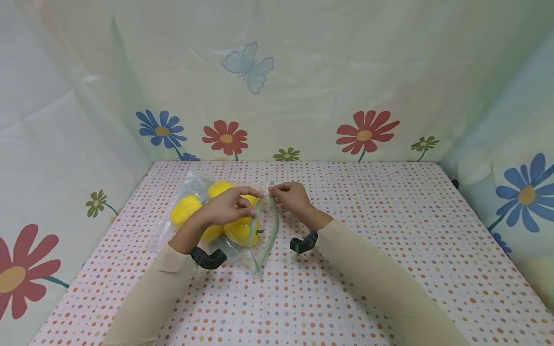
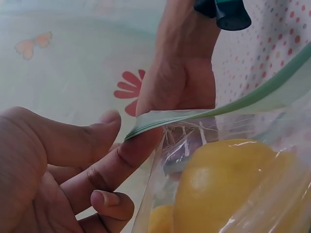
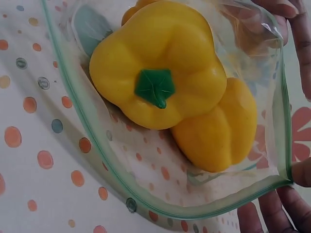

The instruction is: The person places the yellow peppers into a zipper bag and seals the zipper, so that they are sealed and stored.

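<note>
A clear zip bag [image 1: 273, 229] with green seal strips lies on its side, its mouth facing right and parted. Inside are several yellow bell peppers [image 1: 185, 210]; one green stem shows in the right wrist view on the nearest pepper [image 3: 160, 53]. My right hand [image 1: 293, 197] pinches the far corner of the bag's mouth between thumb and fingers. Over the bag reaches my left hand [image 1: 228, 206], its index finger extended to that same corner. In the left wrist view, the left thumb stands apart from the seal [image 2: 262, 92]. Part of the left fingers is hidden behind the corner.
A dotted cloth [image 1: 368, 192] covers the table under the bag. Behind and at both sides hangs a pale curtain [image 1: 303, 96] printed with flowers and a butterfly. Dark wrist devices [image 1: 209, 259] are worn on both wrists.
</note>
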Tool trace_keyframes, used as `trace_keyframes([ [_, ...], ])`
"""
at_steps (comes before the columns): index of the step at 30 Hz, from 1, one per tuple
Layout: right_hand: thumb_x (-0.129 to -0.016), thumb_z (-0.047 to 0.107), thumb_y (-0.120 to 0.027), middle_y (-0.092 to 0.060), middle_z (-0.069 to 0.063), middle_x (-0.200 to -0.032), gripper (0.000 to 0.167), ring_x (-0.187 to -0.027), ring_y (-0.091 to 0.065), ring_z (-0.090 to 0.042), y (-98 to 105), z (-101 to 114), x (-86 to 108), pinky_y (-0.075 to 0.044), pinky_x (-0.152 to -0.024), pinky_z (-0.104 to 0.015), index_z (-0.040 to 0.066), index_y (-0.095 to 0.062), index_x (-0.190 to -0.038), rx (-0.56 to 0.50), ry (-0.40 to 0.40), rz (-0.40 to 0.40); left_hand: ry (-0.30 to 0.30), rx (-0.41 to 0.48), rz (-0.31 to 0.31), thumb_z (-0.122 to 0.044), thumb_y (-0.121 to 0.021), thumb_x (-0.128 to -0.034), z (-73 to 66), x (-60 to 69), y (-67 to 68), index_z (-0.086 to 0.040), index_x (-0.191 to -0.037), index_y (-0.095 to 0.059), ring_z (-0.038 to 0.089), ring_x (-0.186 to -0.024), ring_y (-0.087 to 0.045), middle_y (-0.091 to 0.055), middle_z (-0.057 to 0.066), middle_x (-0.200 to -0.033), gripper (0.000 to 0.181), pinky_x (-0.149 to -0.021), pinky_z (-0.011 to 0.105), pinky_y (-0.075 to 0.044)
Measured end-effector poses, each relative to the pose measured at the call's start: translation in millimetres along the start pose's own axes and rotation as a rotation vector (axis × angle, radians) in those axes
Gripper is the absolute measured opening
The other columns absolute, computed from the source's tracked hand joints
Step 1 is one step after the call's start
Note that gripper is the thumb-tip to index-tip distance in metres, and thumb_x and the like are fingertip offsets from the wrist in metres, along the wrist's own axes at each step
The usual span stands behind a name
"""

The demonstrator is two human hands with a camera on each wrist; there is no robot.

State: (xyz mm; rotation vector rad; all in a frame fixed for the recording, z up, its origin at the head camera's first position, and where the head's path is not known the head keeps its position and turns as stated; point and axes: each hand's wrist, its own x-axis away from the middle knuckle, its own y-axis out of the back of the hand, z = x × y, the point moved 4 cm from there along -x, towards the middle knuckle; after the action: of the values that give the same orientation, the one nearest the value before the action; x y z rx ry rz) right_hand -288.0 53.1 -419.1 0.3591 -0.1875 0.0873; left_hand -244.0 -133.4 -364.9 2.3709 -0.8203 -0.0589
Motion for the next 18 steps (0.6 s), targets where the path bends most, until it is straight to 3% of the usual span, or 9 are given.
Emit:
trace_keyframes([
  [7, -0.097, 0.034, -0.061, -0.066, -0.012, -0.121, 0.039, -0.103, -0.069, -0.025, 5.0, 0.8, 0.2, -0.055, -0.076, -0.030, 0.004, -0.063, -0.122, -0.010, 0.028, -0.006, 0.029, -0.111, -0.022, -0.021, -0.064, -0.0962, -11.7, -5.4, 9.7, -0.015, -0.142, -0.047, 0.022, -0.095, -0.066, -0.075, 0.004, -0.101, 0.049, -0.079, 0.029, -0.049],
  [13, -0.097, 0.034, -0.061, -0.068, -0.011, -0.119, 0.036, -0.101, -0.070, -0.025, 5.1, -0.9, -1.4, -0.056, -0.078, -0.033, 0.006, -0.065, -0.120, -0.005, 0.029, -0.013, 0.084, -0.242, 0.070, -0.027, -0.060, -0.0986, -27.7, -7.1, 15.9, -0.017, -0.145, -0.045, 0.025, -0.095, -0.067, -0.074, 0.004, -0.104, 0.050, -0.078, 0.033, -0.051],
  [15, -0.097, 0.034, -0.061, -0.068, -0.012, -0.119, 0.036, -0.100, -0.070, -0.025, 4.8, -1.8, -1.8, -0.056, -0.079, -0.035, 0.006, -0.065, -0.119, -0.012, 0.038, -0.019, 0.094, -0.308, 0.105, -0.029, -0.059, -0.0994, -33.5, -8.2, 16.1, -0.016, -0.145, -0.045, 0.022, -0.101, -0.068, -0.074, 0.001, -0.102, 0.050, -0.092, 0.040, -0.049],
  [18, -0.097, 0.033, -0.061, -0.068, -0.012, -0.118, 0.036, -0.099, -0.070, -0.026, 4.8, -1.4, -2.8, -0.056, -0.078, -0.036, 0.005, -0.065, -0.118, -0.015, 0.055, -0.030, 0.092, -0.421, 0.123, -0.032, -0.058, -0.0995, -41.4, -12.7, 17.2, -0.015, -0.142, -0.050, 0.021, -0.099, -0.068, -0.076, -0.004, -0.094, 0.047, -0.110, 0.060, -0.027],
])
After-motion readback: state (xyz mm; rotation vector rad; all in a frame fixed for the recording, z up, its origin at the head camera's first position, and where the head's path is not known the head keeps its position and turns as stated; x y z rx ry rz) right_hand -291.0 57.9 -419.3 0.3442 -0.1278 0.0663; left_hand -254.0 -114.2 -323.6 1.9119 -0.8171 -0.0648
